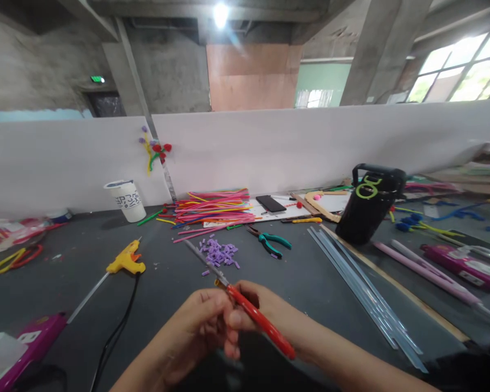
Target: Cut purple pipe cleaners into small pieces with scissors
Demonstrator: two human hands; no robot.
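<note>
My right hand [269, 313] is closed around the red handles of a pair of scissors [261, 322]. The metal blades point up and left toward a small heap of purple cut pieces [219, 253] on the dark table. To the left of the scissors, my left hand [198, 329] has its fingers curled and pinched against them near the pivot. What that pinch holds is hidden. Beyond the purple pieces lies a pile of coloured pipe cleaners [214, 209].
A yellow glue gun [126, 263] with a black cord lies at the left, and a paper cup [126, 200] stands behind it. Green-handled pliers [271, 242], clear glue sticks [359, 288], a black container [369, 207] and pink boxes [461, 264] lie to the right. A white partition [289, 147] backs the table.
</note>
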